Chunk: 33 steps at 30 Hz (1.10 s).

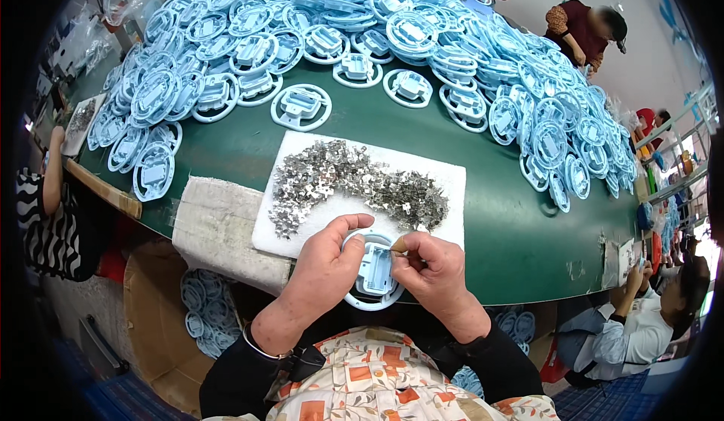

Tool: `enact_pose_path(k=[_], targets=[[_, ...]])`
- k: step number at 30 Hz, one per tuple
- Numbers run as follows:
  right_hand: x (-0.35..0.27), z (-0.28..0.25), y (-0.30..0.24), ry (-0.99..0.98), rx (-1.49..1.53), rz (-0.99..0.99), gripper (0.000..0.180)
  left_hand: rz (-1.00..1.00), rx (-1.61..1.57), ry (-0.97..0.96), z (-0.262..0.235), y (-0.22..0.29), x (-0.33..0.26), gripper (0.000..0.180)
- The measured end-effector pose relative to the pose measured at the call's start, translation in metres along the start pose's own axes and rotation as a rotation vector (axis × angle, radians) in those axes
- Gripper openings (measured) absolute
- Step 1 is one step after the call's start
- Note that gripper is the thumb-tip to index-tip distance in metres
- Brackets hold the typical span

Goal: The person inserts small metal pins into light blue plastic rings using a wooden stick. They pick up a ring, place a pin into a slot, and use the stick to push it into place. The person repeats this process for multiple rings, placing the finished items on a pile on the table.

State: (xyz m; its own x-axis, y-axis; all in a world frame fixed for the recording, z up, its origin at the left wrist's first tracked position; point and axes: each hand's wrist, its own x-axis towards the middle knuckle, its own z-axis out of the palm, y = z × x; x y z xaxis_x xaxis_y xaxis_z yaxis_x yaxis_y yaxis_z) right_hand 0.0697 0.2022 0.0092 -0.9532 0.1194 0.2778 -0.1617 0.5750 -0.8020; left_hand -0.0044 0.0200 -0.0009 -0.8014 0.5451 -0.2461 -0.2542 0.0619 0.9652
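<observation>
Steadying the work counts most here, I'd judge: the left hand (pixel 320 264) curls round the left rim of a light-blue plastic ring frame (pixel 375 270), thumb over its face, at the near edge of the green table (pixel 520 232). The right hand (pixel 436 268) has thumb and forefinger pinched together at the frame's right side; whether anything sits between them I cannot tell. Firm rim support and light, straight fingertip pressure should spare the plastic. Just beyond, small metal clips (pixel 324 172) lie heaped on a white foam sheet (pixel 454 187); farther off, piled ring frames (pixel 411 32) crowd the table.
</observation>
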Motion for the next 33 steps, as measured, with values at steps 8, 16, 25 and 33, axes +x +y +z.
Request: enact_pose_path(k=[8, 16, 25, 33], targets=[[0.001, -0.01, -0.002, -0.052, -0.166, -0.111, 0.019, -0.042, 0.122, 0.005, -0.002, 0.003, -0.001, 0.032], [-0.013, -0.016, -0.005, -0.017, 0.042, 0.185, 0.021, -0.002, 0.051, -0.033, -0.001, 0.002, -0.002, 0.033], [-0.006, -0.032, -0.016, -0.259, 0.761, 0.671, 0.018, 0.076, -0.135, -0.177, -0.005, 0.012, -0.017, 0.035], [-0.013, -0.039, -0.024, -0.272, 0.789, 0.674, 0.02, 0.337, 0.515, -0.303, -0.002, 0.047, -0.023, 0.049]])
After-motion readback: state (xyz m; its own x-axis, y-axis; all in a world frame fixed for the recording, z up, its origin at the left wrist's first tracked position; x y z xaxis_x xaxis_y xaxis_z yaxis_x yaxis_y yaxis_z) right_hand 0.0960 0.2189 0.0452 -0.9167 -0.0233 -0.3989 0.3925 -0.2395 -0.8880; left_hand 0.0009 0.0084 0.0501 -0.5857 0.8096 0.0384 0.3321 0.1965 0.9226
